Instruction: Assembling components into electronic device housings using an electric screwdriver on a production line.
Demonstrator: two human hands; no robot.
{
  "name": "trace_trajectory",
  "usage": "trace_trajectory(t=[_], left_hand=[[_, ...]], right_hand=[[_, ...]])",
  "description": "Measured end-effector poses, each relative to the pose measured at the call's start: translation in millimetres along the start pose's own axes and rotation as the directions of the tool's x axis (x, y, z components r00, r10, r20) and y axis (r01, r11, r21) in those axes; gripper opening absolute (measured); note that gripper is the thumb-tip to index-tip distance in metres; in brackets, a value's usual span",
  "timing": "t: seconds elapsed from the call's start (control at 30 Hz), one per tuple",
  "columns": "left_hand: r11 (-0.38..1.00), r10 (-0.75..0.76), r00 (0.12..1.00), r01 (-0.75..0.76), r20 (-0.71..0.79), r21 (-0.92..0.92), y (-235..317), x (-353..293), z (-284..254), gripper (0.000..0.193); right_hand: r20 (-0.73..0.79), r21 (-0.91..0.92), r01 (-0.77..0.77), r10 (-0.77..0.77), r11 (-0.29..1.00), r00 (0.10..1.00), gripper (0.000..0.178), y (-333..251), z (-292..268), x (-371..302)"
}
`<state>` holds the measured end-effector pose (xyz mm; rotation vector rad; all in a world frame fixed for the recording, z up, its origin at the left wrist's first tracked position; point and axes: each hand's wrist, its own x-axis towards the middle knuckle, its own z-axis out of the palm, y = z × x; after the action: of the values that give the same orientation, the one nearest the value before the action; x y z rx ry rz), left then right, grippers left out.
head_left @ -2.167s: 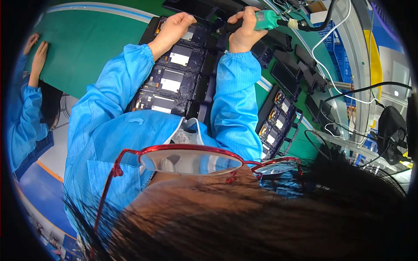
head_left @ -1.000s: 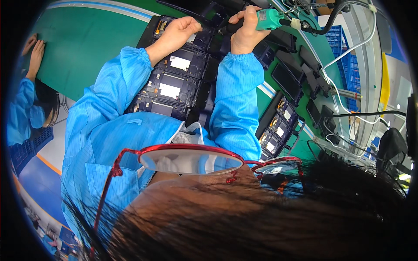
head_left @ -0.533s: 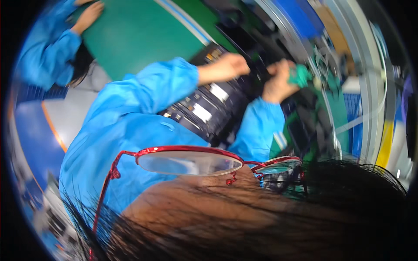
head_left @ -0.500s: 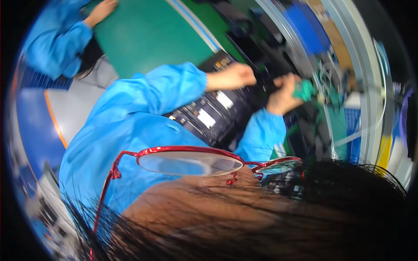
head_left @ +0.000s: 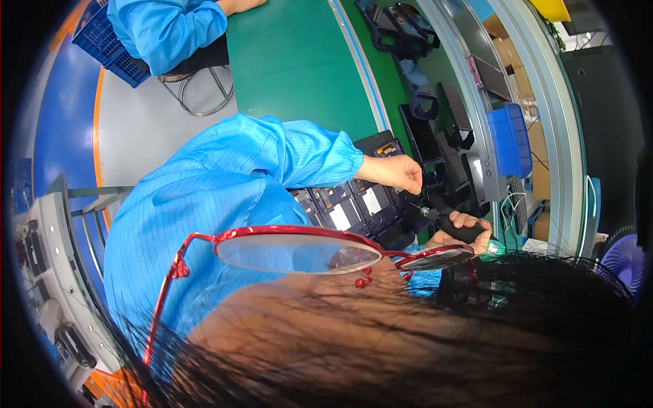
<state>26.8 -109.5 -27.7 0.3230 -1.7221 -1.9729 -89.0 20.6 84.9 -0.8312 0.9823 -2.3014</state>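
My right hand (head_left: 480,234) is wrapped round a black electric screwdriver (head_left: 457,228), its metal tip pointing left towards my left hand. My left hand (head_left: 401,172) is closed in a pinch just above that tip; anything between the fingertips is too small to make out. Beneath my left forearm lies a row of dark device housings (head_left: 385,218), tablet-like and open, with white rectangular parts (head_left: 339,217) and small boards inside. The near end of the row is hidden by my sleeve and the red glasses.
Black frames and panels (head_left: 423,132) lie along the green bench (head_left: 299,75). A blue bin (head_left: 510,141) hangs by a metal rail (head_left: 544,102). Another person's blue sleeve (head_left: 170,34) is at the upper left, near a stool (head_left: 204,102) and blue basket (head_left: 112,47). A purple fan (head_left: 622,262) stands at right.
My right hand has moved down and nearer, away from the far frames, and now grips the screwdriver. My left hand stays pinched over the housings. The whole view has shifted.
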Motion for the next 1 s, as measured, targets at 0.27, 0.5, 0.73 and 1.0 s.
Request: trace_trajectory(t=[0.27, 0.5, 0.73, 1.0], left_hand=[[0.997, -0.069, 0.994, 0.070, 0.088, -0.010, 4.2, 2.4, 1.6, 0.016], [0.999, -0.032, 0.991, 0.034, 0.131, -0.010, -6.6, 5.1, 2.0, 0.014], [0.994, -0.051, 0.997, 0.045, 0.058, 0.096, -9.9, 4.0, 5.5, 0.016], [0.978, -0.089, 0.992, 0.069, 0.095, 0.197, 18.7, -3.2, 7.7, 0.020]], right_hand=[[-0.007, -0.004, -0.014, 0.014, 1.000, 1.000, 0.026, -6.9, 1.7, -4.9], [-0.090, 0.013, -0.001, 0.003, 1.000, 0.996, 0.028, -2.6, -0.4, -7.7], [-0.073, 0.003, -0.007, 0.007, 1.000, 0.997, 0.028, -2.2, -7.6, -7.5], [-0.064, 0.112, 0.015, -0.008, 0.994, 0.998, 0.026, -14.3, 2.0, -13.3]])
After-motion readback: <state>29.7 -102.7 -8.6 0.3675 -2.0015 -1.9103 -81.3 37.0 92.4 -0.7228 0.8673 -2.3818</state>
